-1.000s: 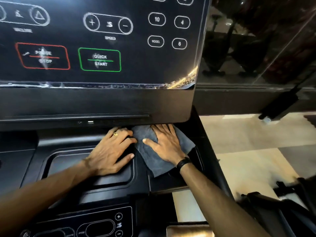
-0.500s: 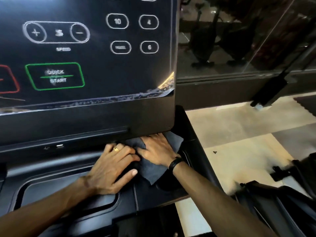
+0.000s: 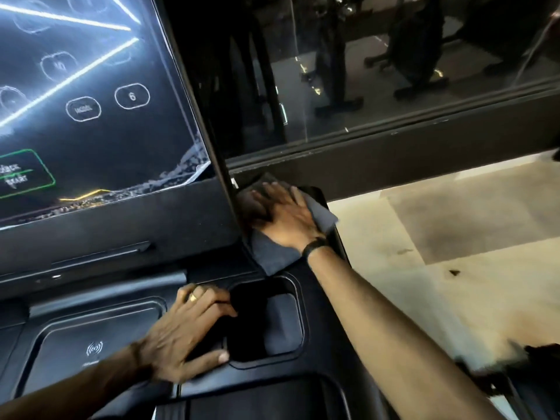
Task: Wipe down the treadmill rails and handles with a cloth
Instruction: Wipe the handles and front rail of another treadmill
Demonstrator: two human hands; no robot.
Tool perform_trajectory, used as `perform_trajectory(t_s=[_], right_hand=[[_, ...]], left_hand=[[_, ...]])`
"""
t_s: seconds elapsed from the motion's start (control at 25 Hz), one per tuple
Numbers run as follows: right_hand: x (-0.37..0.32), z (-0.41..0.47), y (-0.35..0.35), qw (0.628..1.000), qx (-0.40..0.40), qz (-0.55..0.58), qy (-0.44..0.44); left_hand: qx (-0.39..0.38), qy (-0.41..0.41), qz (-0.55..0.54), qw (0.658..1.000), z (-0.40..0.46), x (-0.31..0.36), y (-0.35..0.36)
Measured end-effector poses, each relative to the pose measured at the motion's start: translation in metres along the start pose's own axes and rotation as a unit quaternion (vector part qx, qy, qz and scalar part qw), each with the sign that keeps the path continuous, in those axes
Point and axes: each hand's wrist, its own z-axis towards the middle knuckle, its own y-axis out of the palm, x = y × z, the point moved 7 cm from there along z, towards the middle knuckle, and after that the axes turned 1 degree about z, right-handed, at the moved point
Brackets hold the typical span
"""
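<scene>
Cloth [image 3: 274, 253]: dark grey, soft-looking, microfibre type, crumpled, corners sticking out past the hand toward the wrist and off to the right. It sat at the right end of the treadmill console [image 3: 181, 219], just right of the display panel's lower corner, on the black plastic by the right side rail [image 3: 341, 244].

Right hand [image 3: 286, 216] lay flat on top of the cloth, fingers spread and mostly straight, pressing it down; grip apart, not curled round it. Black band on the wrist.

Left hand [image 3: 185, 331] rested on the console tray [image 3: 100, 325], fingers bent over the near-left edge of the cup-holder recess [image 3: 272, 319], thumb along its lower rim. Nothing held, grip loose. Gold ring on one finger.

Console was black with a matte finish. The tray had a wireless-charging icon. The glossy display [image 3: 91, 116] showed white-outlined buttons, a "6", a green-outlined quick-start box at the left edge, and bright streak reflections. Its lower edge looked scuffed, or had film peeling.

Room: beige tiled floor [image 3: 439, 237] to the right with a few dark smudges. Glass partition [image 3: 394, 71] behind with a dark frame, and dim shapes of other equipment showed through it.
</scene>
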Motion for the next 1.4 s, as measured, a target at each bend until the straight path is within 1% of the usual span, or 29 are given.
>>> perform_trajectory(t_s=[0.08,0.16,0.28,0.36,0.44,0.48,0.56,0.64,0.68,0.72,0.8,0.84,0.88,0.92,0.96,1.0,1.08,1.12,1.2,1.28,1.32,1.36,1.4], right_hand=[[0.02,-0.052,0.001,0.996,0.042,0.039,0.075],[0.025,-0.107,0.007,0.99,0.051,0.072,0.107],[-0.003,-0.143,0.011,0.994,0.09,0.047,0.05],[-0.015,-0.124,0.013,0.996,0.087,0.035,0.007],[-0.01,-0.081,0.008,0.997,0.05,0.058,-0.012],[-0.001,-0.06,0.005,0.997,0.035,0.071,-0.004],[0.029,-0.028,0.0,0.994,0.017,0.101,0.037],[0.058,-0.013,-0.002,0.985,0.034,0.15,0.081],[0.07,-0.014,-0.001,0.973,0.046,0.198,0.108],[0.082,-0.02,0.005,0.952,0.053,0.267,0.139],[0.098,-0.044,0.017,0.885,0.072,0.414,0.198],[0.101,-0.064,0.022,0.85,0.087,0.465,0.23],[0.102,-0.087,0.027,0.819,0.101,0.499,0.264],[0.1,-0.113,0.031,0.796,0.109,0.52,0.29],[0.098,-0.139,0.036,0.783,0.112,0.527,0.31],[0.094,-0.166,0.04,0.778,0.114,0.526,0.323],[0.08,-0.218,0.043,0.778,0.111,0.509,0.35],[0.068,-0.24,0.042,0.785,0.106,0.493,0.36],[0.041,-0.273,0.034,0.817,0.101,0.417,0.386],[0.018,-0.29,0.025,0.854,0.093,0.302,0.413],[0.011,-0.292,0.02,0.863,0.091,0.258,0.424],[0.009,-0.288,0.018,0.865,0.093,0.234,0.434],[0.012,-0.28,0.014,0.857,0.091,0.238,0.447]], left_hand=[[-0.012,-0.011,-0.001,1.0,0.0,0.001,0.001],[-0.02,-0.009,0.001,1.0,0.002,0.004,0.002],[-0.034,0.004,-0.012,0.999,0.003,0.005,0.003],[-0.041,0.021,-0.006,0.999,0.004,0.007,0.005],[-0.045,0.039,0.002,0.998,0.007,0.01,0.005],[-0.049,0.045,0.004,0.998,0.007,0.01,0.005],[-0.064,0.056,0.018,0.996,0.007,0.012,0.007],[-0.077,0.07,0.028,0.994,0.007,0.016,0.008],[-0.08,0.073,0.028,0.994,0.006,0.017,0.007],[-0.079,0.071,0.024,0.994,0.005,0.017,0.006],[-0.066,0.063,0.017,0.996,0.007,0.015,0.004],[-0.054,0.062,0.014,0.997,0.006,0.014,0.002],[-0.042,0.059,0.01,0.997,0.005,0.014,0.001],[-0.028,0.054,0.006,0.998,0.004,0.013,0.0],[-0.013,0.048,0.004,0.999,0.004,0.013,-0.001],[0.002,0.039,0.005,0.999,0.003,0.011,-0.002],[0.039,0.005,0.016,0.999,0.003,0.005,-0.006],[0.055,-0.015,0.021,0.998,0.003,0.0,-0.008],[0.071,-0.034,0.02,0.997,0.002,-0.004,-0.01],[0.079,-0.03,0.014,0.996,0.002,-0.003,-0.009],[0.084,-0.028,0.009,0.996,0.002,-0.002,-0.008],[0.09,-0.03,0.003,0.995,0.002,-0.002,-0.008],[0.097,-0.034,-0.003,0.995,0.002,-0.002,-0.01]])
